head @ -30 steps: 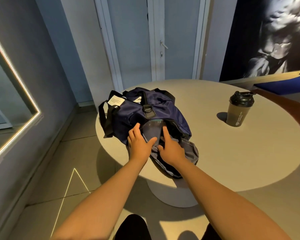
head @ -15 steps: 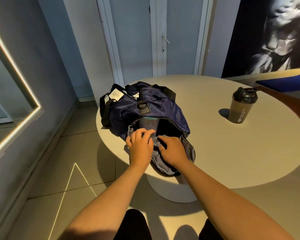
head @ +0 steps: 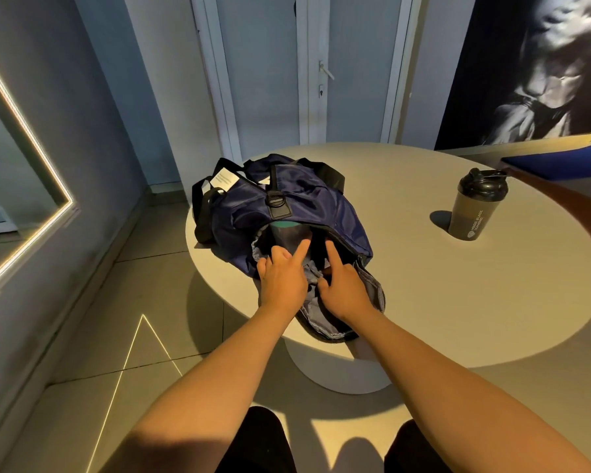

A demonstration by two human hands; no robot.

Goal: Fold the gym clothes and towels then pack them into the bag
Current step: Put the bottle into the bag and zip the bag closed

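Note:
A navy duffel bag [head: 297,203] with black straps lies on the round table, its open end with grey lining facing me. Inside the opening shows a dark folded item with a teal edge [head: 285,227]. My left hand [head: 282,279] sits at the left rim of the opening, index finger stretched into the bag, the other fingers curled on the lining. My right hand [head: 343,286] is at the right side, index finger pointing inward, thumb pinching the grey lining; its other fingers are hidden.
A black-lidded shaker bottle [head: 475,209] stands on the beige table [head: 458,302] to the right. A blue pad on a wooden bench [head: 560,162] borders the far right. A lit mirror lines the left wall; a white door is behind.
Half a second ago both hands were curled over the bag's opening. Now each index finger is stretched into it, and the opening is spread a little wider.

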